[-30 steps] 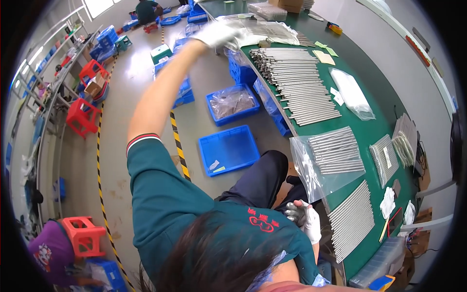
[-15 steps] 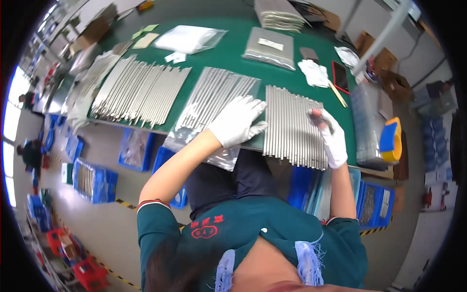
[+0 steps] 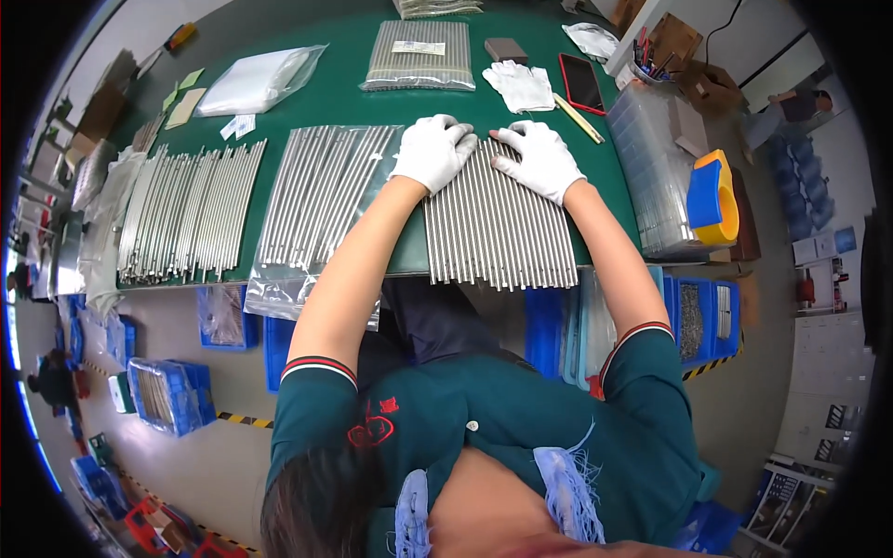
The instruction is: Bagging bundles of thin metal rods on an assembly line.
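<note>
A row of slim metal rods lies side by side at the table's front, near ends jutting past the edge. My left hand, in a white glove, curls its fingers over the row's far left corner. At the far right part my right hand, also gloved, lays its thumb on the rods with bent fingers at their ends; a fingertip shows bare. To the left, a clear plastic bag holds more metal rods, its near part hanging over the edge. Farther left lies another spread of loose rods.
On the green table are a plastic-wrapped rod bundle, white bags, a spare glove, a dark block and a red-edged phone. A tape dispenser stands right. Blue bins sit below.
The view has shifted. My left hand has gone from beside the plastic bag to the rods' far left corner. My right hand has moved from the row's right side to its far ends.
</note>
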{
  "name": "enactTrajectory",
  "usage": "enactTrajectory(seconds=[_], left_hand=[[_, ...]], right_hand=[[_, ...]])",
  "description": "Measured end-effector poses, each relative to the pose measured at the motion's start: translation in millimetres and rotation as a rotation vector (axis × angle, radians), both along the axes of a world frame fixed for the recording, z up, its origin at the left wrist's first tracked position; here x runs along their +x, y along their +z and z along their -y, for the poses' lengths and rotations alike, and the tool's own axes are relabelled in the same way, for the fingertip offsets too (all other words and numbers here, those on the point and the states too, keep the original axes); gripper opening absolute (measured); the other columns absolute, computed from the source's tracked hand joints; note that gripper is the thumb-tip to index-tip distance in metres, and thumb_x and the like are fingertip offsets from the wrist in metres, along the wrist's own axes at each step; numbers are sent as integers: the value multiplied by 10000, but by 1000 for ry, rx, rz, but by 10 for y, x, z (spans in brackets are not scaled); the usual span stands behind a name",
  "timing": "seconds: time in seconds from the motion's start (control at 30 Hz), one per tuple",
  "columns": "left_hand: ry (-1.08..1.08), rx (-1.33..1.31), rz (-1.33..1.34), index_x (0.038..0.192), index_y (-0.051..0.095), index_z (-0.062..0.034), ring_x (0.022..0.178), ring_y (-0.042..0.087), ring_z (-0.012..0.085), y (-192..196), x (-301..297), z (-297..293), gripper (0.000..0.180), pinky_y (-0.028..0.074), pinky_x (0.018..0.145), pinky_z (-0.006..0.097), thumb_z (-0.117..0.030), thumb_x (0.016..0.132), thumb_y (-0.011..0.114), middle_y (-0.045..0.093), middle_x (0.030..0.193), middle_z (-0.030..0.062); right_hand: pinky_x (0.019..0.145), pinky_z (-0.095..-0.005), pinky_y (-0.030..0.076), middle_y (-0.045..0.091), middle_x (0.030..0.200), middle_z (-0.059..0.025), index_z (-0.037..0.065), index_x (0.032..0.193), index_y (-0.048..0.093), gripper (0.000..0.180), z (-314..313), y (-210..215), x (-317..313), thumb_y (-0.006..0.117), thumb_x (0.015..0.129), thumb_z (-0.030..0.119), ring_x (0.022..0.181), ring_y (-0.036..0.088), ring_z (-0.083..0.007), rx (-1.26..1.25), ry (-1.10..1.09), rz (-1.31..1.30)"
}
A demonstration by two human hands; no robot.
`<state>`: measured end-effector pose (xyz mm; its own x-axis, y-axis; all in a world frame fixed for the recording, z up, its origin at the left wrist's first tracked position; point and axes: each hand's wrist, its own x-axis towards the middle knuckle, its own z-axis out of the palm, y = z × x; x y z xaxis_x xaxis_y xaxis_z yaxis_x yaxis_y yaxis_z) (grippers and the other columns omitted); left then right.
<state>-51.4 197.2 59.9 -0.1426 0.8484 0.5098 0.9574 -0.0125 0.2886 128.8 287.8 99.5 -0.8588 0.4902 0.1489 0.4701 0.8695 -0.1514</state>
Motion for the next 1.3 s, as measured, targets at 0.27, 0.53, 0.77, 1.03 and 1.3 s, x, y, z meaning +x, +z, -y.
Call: enactTrajectory(seconds=[0.27, 0.53, 0.77, 1.03, 1.3], left_hand=[[16, 54, 25, 907, 702, -153, 879, 589, 270, -37, 89, 96, 314, 477, 787, 375, -417, 812, 562, 630, 948, 71], [-24, 134, -50, 952, 676, -136, 922, 578, 275, 95, 233, 300, 264, 461, 813, 379, -345, 812, 594, 623, 977, 85], [-302, -23, 82, 1187, 531, -103, 1040, 534, 336, 494, 111, 1271, 403, 416, 929, 416, -128, 790, 595, 556, 1127, 158], [-336, -266, -175, 1297, 430, -141, 1227, 385, 369, 225, 386, 1405, 595, 297, 1040, 483, -23, 722, 525, 434, 1301, 157], [-504, -59, -129, 1226, 498, -267, 1174, 421, 385, 194, 633, 1168, 458, 343, 995, 514, -131, 790, 464, 450, 1266, 153]], right_hand=[[874, -384, 452, 569, 1127, -82, 196, 1074, 627, 424, 6, -123, -28, 497, 821, 510, 1041, 540, -270, 50, 5, -86], [939, -388, 406, 533, 1199, -89, 213, 1194, 553, 446, 181, -74, 95, 524, 830, 468, 1100, 501, -284, 13, -62, -79], [1033, -375, 323, 413, 1351, -122, 108, 1333, 391, 654, 434, 392, 1024, 585, 716, 207, 1250, 381, -297, -146, 41, -33], [1049, -449, 272, 362, 1339, -237, 114, 1314, 398, 612, 739, 84, 1168, 576, 734, 191, 1240, 354, -397, 176, 151, 142], [1021, -493, 307, 410, 1284, -249, 175, 1244, 478, 521, 892, 25, 882, 545, 729, 200, 1179, 401, -449, 181, 230, 53]])
